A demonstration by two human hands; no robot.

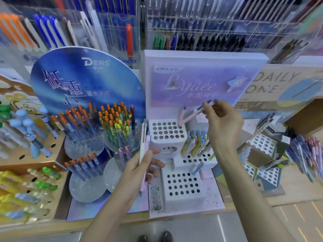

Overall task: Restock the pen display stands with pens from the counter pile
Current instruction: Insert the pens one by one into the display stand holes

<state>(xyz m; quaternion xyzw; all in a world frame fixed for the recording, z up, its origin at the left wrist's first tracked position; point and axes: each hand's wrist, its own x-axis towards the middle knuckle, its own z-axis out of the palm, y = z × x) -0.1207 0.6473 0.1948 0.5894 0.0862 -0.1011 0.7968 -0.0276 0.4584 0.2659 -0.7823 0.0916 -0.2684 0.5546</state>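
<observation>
**Pink pen (189,118) at the white stand (167,137)**

We pinch the pen by its blue top in our right hand (222,123); it slants down-left, tip at a rear-right hole of the stand's top block. Another pink pen (182,114) stands just beside it in that block. Our left hand (139,170) grips a few pale pens (143,145) upright, just left of the stand. Orange-capped pens (111,119) crowd the blue stand (83,81) further left.
</observation>
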